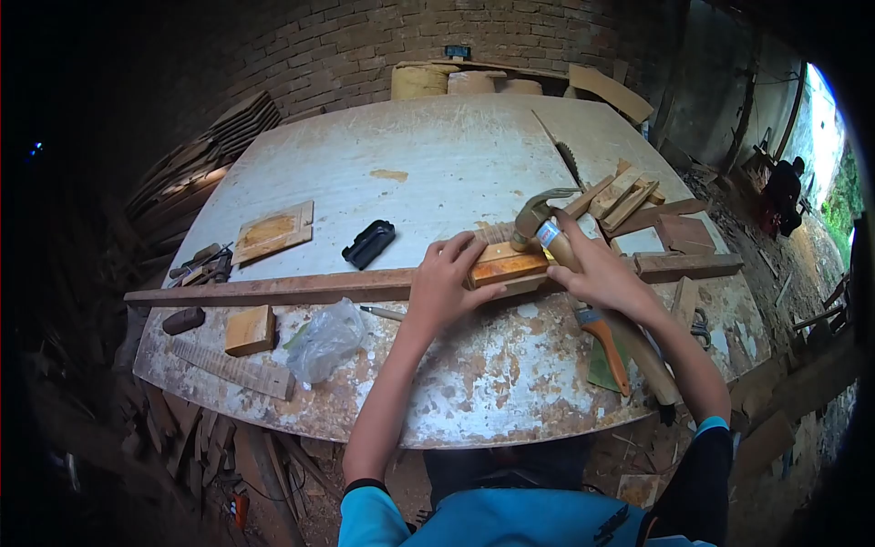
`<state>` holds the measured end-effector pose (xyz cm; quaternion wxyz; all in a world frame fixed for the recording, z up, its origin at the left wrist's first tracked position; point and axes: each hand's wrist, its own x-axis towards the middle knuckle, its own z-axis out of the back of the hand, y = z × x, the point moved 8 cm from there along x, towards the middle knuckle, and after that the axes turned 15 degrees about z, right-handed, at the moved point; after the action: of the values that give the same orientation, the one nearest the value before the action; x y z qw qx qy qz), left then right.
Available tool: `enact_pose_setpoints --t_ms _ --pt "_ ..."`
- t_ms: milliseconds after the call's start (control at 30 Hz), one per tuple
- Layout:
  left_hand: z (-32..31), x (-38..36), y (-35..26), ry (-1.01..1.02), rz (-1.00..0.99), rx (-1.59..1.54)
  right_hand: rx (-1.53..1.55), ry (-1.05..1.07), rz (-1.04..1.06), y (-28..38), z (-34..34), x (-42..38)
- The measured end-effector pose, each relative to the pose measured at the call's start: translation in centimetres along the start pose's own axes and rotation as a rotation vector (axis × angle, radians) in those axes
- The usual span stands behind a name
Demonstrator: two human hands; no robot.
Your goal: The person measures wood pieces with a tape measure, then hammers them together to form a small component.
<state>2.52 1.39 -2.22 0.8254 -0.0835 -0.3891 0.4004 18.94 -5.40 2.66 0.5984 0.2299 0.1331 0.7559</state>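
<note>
My right hand [597, 269] is wrapped round the handle of a claw hammer [536, 217], close below its head. The hammer's face rests at the top of a small orange-brown wooden block [507, 268], and its handle slants down toward the table's front edge. On the left of that block, my left hand [445, 278] steadies it, thumb along the near side and fingers over the far side. The block lies over a long wooden bar [355, 286] that crosses the table. Under my right wrist is a paintbrush [603, 345] with an orange handle.
The worn white table [437, 164] carries a black case [369, 244], a plastic bag [328, 342], a wooden block [250, 331] and a flat board [273, 233]. Wood offcuts [629, 196] and a saw blade [569, 162] lie at right. Another person [781, 196] is far right.
</note>
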Motion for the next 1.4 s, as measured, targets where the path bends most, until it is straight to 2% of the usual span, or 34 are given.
enact_pose_setpoints --t_ms 67,133,200,300,467,567,600,700,800,900,1033,1133,1233,1267,1367,1400 --pt "-0.1 0.0 0.1 0.005 -0.003 0.007 -0.067 -0.168 0.158 0.0 0.8 -0.3" --pt "-0.1 0.0 0.0 0.001 -0.002 0.007 -0.081 -0.189 0.135 -0.2 1.0 -0.2" --pt "-0.1 0.0 0.2 0.007 0.015 0.009 -0.035 -0.09 0.007 -0.2 0.6 -0.3" --pt "-0.2 0.0 0.0 0.023 0.023 0.012 0.027 0.081 0.029 -0.6 -0.7 -0.4" --pt "-0.2 -0.1 -0.1 -0.018 0.023 0.015 0.043 -0.188 0.139 0.5 1.1 -0.4" --pt "0.0 -0.1 -0.2 -0.024 0.008 0.014 -0.027 0.107 -0.009 0.2 -0.3 -0.1" --pt "-0.1 -0.1 -0.2 -0.028 -0.009 0.015 0.049 0.047 0.077 -0.1 -0.1 0.1" --pt "-0.1 0.0 -0.5 -0.041 -0.017 0.016 0.023 -0.166 0.313 0.7 1.2 0.1" --pt "0.1 -0.2 -0.1 -0.044 0.003 0.006 0.021 -0.272 0.216 0.7 1.0 -0.2" --pt "0.0 -0.1 -0.3 -0.035 0.0 0.003 0.091 -0.084 0.153 -0.1 -0.4 -0.2" --pt "0.0 0.0 -0.2 -0.045 0.004 -0.002 0.09 -0.255 0.193 0.4 0.9 -1.0" --pt "0.1 -0.1 -0.3 -0.045 0.012 0.002 0.039 -0.127 0.116 -0.3 0.1 -0.9" --pt "-0.1 -0.2 -0.5 -0.051 -0.007 0.013 0.078 -0.109 0.187 -1.0 0.8 -0.6" --pt "0.0 -0.2 -0.4 -0.058 -0.011 0.02 -0.035 -0.231 0.353 -0.4 1.5 -0.6" --pt "0.1 -0.1 -0.4 -0.031 0.026 0.016 0.053 -0.33 0.236 -0.3 1.9 -1.0" --pt "0.0 -0.2 -0.4 -0.037 0.023 0.011 0.031 -0.226 0.111 -0.9 1.0 -1.1"
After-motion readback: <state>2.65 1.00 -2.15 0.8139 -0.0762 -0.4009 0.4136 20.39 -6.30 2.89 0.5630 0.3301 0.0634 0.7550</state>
